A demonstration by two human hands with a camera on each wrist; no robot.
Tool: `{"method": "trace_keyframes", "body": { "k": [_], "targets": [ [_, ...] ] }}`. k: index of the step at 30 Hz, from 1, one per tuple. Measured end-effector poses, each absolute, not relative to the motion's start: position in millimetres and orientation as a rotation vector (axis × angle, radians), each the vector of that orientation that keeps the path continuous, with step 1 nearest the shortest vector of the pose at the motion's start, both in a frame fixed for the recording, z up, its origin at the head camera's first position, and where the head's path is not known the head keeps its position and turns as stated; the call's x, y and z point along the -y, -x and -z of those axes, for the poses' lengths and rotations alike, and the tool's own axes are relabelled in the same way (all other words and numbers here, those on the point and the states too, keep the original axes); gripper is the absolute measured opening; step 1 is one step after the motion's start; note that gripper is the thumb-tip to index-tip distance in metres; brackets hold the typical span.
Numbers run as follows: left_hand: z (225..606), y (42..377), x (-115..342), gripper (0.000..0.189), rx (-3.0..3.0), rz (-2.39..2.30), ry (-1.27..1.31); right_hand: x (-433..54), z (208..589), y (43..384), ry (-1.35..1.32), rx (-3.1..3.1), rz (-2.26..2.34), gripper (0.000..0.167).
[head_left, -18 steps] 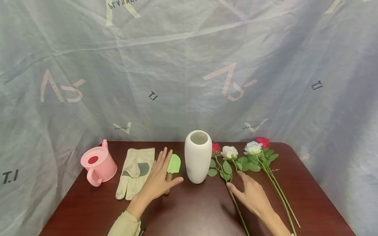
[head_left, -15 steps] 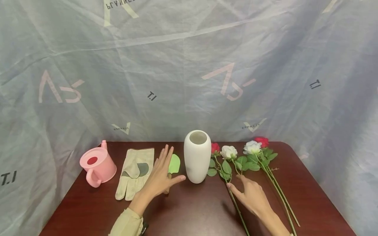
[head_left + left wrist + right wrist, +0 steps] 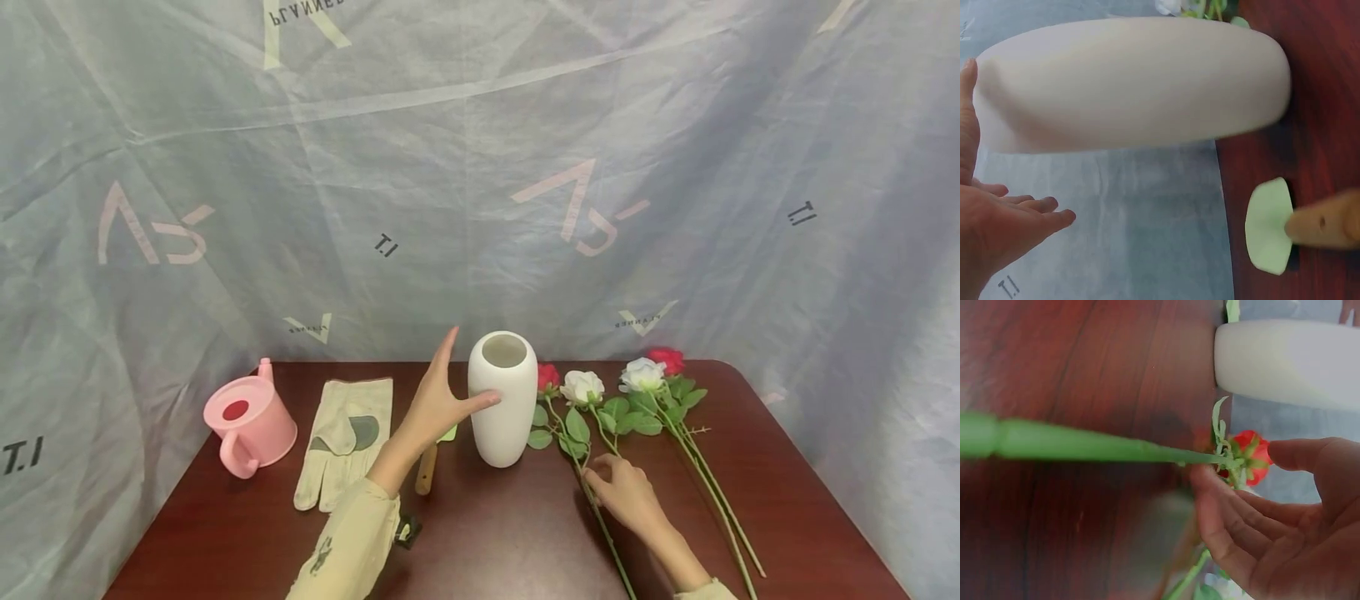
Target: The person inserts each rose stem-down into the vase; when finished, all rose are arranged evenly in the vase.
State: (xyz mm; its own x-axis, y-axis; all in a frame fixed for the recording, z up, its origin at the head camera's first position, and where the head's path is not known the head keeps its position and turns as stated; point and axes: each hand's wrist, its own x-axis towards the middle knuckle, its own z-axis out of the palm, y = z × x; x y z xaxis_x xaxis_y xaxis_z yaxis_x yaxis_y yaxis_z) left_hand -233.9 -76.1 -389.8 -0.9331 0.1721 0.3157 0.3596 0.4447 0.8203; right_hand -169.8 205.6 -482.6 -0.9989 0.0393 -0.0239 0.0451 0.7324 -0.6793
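Observation:
My left hand [image 3: 437, 404] is spread at the left side of the white vase [image 3: 502, 408], its thumb stretched across the vase's front. In the left wrist view, the vase [image 3: 1135, 87] fills the upper part, beyond the raised thumb. My right hand [image 3: 628, 495] is low over the table at the stem of the left red rose [image 3: 548, 377]. Its fingers bend towards that stem. In the right wrist view, the green stem [image 3: 1085, 442] runs to the fingertips, and a gap shows between thumb and fingers. A white rose [image 3: 582, 387] lies just beside it.
Another white rose [image 3: 642, 376] and red rose [image 3: 667, 361] lie to the right, stems pointing towards me. Left of the vase are a wooden-handled trowel [image 3: 426, 471], work gloves [image 3: 345, 442] and a pink watering can [image 3: 255, 421]. Grey cloth [image 3: 465, 208] hangs behind the table.
My left hand has moved right and up from over the trowel to the vase, uncovering the trowel's handle. My right hand has shifted slightly lower, with its fingers more bent at the stem.

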Motion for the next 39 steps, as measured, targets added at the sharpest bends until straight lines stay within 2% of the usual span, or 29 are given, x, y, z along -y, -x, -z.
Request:
{"method": "trace_keyframes", "body": {
  "k": [6,17,22,29,39],
  "targets": [
    [392,235,66,0.104,2.478,1.576,0.477,-205,494,176,-0.19,-2.502,1.552,0.027],
    [398,234,57,0.098,2.466,1.567,0.505,-215,501,180,-0.024,-1.882,1.895,0.035],
    [398,235,55,0.097,2.473,1.517,0.495,-217,495,176,0.026,-1.732,2.041,0.036],
    [395,237,55,0.097,2.462,1.502,0.502,-213,480,174,0.12,-1.615,2.23,0.016],
    [394,238,56,0.096,2.454,1.524,0.542,-207,455,170,0.221,-1.539,2.444,0.022]
  ]
}}
